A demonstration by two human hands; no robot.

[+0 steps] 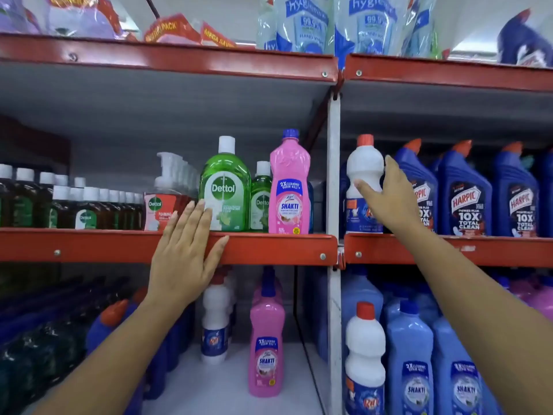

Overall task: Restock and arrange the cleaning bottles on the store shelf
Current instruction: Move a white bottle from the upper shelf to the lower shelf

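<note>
A white bottle with an orange cap stands at the left end of the middle shelf's right bay. My right hand wraps around it, thumb across its front and fingers along its right side. My left hand lies flat and open against the red front edge of the middle shelf, fingertips just below a large green Dettol bottle. A pink Shakti bottle stands upright to the right of the Dettol bottles.
Blue Harpic bottles fill the shelf right of the white bottle. Small brown Dettol bottles and pump dispensers stand to the left. The lower shelf holds white, pink and blue bottles. A white upright divides the bays.
</note>
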